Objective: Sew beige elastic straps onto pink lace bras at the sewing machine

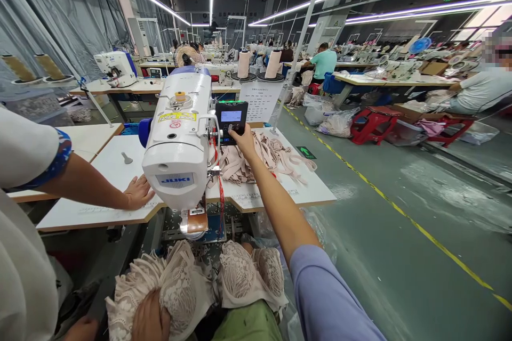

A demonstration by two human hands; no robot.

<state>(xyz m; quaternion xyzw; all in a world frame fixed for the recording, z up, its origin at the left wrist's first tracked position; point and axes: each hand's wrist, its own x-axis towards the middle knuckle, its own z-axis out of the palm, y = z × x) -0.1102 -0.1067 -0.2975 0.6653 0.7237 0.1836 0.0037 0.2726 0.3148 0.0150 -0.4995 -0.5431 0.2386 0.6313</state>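
Observation:
My right hand (242,139) reaches forward to the black control panel (231,121) beside the white JUKI sewing machine (178,138). Its fingertips touch the panel's lower edge and it holds nothing. Low in the view, my left hand (150,321) grips a beige lace bra (168,287) lying on my lap. A second lace piece (250,272) lies beside it. A pile of beige straps (264,157) sits on the white table (280,192) just right of my right forearm.
A co-worker in a white top stands at the left, one hand (138,192) flat on the table by the machine. Thread cones (258,64), a paper sheet (260,100), other sewing tables, seated workers and red stools (372,122) lie beyond. A yellow-lined aisle (400,213) runs along the right.

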